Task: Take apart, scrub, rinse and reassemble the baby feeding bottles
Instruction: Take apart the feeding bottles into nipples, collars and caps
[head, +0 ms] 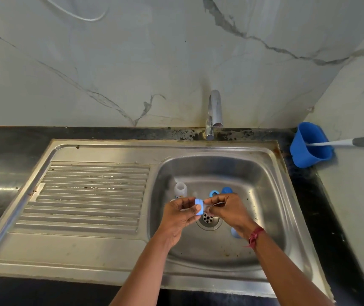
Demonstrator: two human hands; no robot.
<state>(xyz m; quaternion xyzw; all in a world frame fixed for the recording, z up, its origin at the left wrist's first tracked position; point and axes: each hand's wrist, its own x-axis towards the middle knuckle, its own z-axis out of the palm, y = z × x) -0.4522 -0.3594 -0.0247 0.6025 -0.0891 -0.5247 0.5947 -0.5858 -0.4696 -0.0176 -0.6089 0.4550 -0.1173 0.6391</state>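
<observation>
A steel sink [132, 149] is set into the dark tabletop [11, 138], its ribbed drainboard [88, 195] on the left and its basin [265, 195] on the right, with a round drain [208, 220] in the basin floor. A chrome tap [214, 111] stands at the sink's back edge, against a pale veined marble wall [132, 62]. At the tabletop's back right corner, just beside the sink, a blue cup [304, 155] leans tilted with a white-and-grey handle [353, 141] sticking out of it to the right.

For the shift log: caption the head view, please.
Above the sink drain, the left hand grips a blue collar while the right hand pinches a clear piece at it.
</observation>
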